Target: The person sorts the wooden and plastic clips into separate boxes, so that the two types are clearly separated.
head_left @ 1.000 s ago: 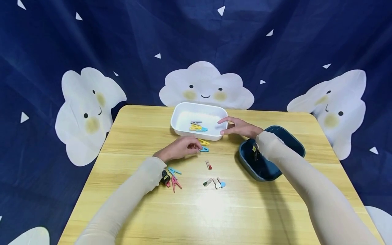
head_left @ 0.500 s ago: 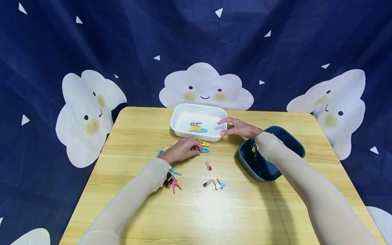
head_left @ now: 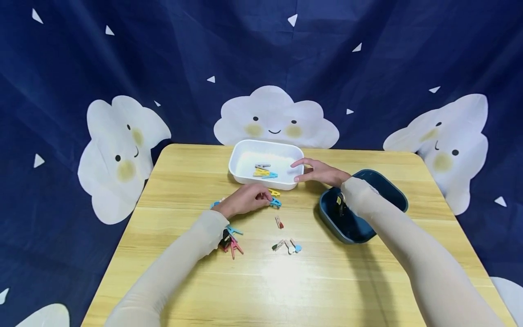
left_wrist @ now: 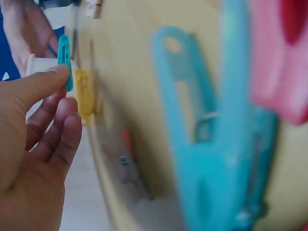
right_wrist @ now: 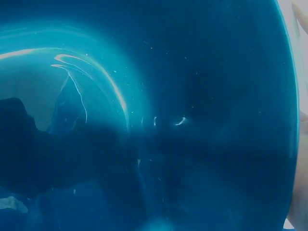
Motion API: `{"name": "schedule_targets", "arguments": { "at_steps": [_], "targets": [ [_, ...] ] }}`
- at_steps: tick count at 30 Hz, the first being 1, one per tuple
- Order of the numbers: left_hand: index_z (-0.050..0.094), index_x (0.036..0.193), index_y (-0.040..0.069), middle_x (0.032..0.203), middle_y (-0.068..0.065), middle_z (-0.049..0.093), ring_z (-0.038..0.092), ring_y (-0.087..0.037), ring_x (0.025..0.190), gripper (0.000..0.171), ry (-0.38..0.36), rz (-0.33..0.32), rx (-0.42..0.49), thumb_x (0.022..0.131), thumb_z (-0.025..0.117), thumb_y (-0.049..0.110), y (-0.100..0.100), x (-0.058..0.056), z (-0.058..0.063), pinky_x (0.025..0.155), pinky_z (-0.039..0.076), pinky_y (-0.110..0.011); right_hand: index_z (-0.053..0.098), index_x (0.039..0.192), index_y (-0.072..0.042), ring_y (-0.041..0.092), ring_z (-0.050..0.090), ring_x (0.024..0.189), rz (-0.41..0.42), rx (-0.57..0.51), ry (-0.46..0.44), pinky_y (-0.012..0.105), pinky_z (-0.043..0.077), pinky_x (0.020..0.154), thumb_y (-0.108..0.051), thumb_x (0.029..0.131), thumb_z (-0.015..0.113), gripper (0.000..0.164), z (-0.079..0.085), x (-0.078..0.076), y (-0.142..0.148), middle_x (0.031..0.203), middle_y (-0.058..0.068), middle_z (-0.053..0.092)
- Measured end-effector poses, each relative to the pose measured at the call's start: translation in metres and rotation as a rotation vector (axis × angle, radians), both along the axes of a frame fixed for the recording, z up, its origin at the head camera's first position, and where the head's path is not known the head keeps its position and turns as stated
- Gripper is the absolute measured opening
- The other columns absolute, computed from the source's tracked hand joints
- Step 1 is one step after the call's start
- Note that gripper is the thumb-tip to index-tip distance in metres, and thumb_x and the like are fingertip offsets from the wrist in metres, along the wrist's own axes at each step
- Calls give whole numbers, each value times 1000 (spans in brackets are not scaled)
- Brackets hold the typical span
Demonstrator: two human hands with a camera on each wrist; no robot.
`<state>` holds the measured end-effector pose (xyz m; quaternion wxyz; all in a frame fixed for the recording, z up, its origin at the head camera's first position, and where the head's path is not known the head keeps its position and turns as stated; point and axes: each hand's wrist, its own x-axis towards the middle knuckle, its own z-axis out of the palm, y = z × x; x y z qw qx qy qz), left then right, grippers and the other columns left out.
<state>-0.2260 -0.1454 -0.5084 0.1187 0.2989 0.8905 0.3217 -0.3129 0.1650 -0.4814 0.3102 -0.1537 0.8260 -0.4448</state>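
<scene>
Only head view shows clips (head_left: 260, 173) inside white box (head_left: 282, 184).

Your right hand (head_left: 320, 173) and left hand (head_left: 247, 199) are bare, below plain cream fabric sleeves (head_left: 402, 236), smooth along the forearms and wrinkled at the loose cuffs (head_left: 210, 222). By the dark-blue, rounded-rectangular plastic tub (head_left: 388, 190) you wear a small black wrist device (head_left: 340, 204) marked with yellow; well left of that tub, another black device (head_left: 225, 238) shows at your left cuff.
</scene>
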Motion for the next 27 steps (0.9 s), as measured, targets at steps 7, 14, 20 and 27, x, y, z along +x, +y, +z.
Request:
{"name": "schedule_targets", "arguments": {
  "at_steps": [7,14,20,27],
  "targets": [
    [79,111,19,105,5,73,63,-12,92,7,-30,-25,131,105,75,17,-2,-5,22,82,55,-27,53,156,-15,44,21,166,8,-2,6,67,16,133,-35,99,80,66,1,0,1,180,13,21],
    [78,109,16,103,2,73,65,-13,91,5,23,7,179,105,75,17,0,-15,47,83,56,-27,53,157,-16,46,23,165,17,-15,7,68,18,132,-35,100,79,66,2,1,2,179,14,21],
    [78,110,15,103,1,73,63,-17,91,6,31,53,193,105,75,19,3,-30,58,82,53,-29,54,156,-18,45,21,165,5,1,3,68,15,133,-36,99,80,65,1,0,2,180,13,20],
    [78,109,14,104,-1,73,64,-18,94,6,44,109,154,106,74,18,8,-54,54,85,52,-30,54,156,-19,43,19,166,2,6,-3,68,13,133,-36,99,80,65,1,-1,2,180,12,20]
  ]
}}
